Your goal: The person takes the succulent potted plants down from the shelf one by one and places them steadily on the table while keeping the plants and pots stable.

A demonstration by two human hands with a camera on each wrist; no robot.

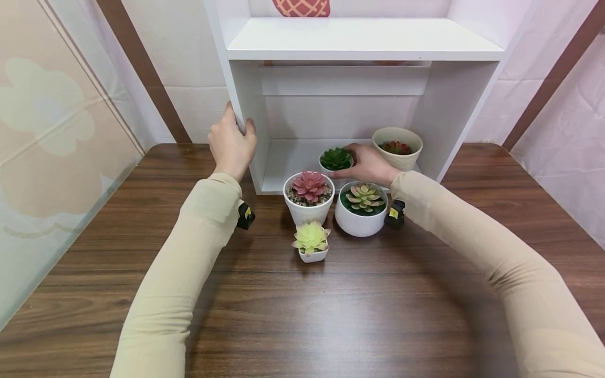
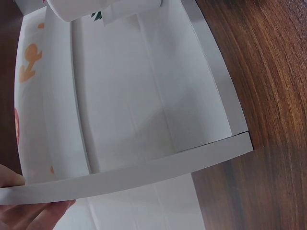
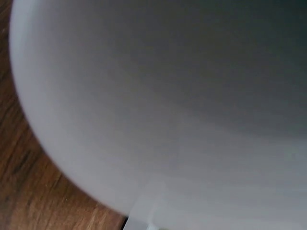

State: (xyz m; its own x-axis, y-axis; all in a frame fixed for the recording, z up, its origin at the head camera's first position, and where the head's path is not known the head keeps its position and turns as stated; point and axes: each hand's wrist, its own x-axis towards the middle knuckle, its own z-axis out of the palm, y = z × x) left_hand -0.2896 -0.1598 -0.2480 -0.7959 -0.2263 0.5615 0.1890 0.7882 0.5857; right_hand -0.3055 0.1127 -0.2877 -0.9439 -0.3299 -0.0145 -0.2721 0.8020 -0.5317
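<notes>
My left hand [image 1: 231, 142] grips the front edge of the left side panel [image 1: 247, 126] of a white shelf unit. In the left wrist view, its fingers [image 2: 50, 215] and thumb lie on opposite sides of that panel. My right hand [image 1: 371, 165] holds a small white pot with a dark green succulent [image 1: 336, 158] at the front of the lower compartment, thumb and fingers around it. Whether the pot's base touches the shelf floor is hidden. Behind the right hand sits a cream pot with a reddish succulent [image 1: 402, 159]. A blurred curved white surface [image 3: 96, 120] fills the right wrist view.
On the wooden table [image 1: 302, 315], before the shelf, stand a white pot with a pink succulent [image 1: 309, 211], a round white pot with a pale green succulent [image 1: 360, 224] and a small white pot with a yellow-green succulent [image 1: 312, 240]. An upper shelf board [image 1: 364, 37] spans above.
</notes>
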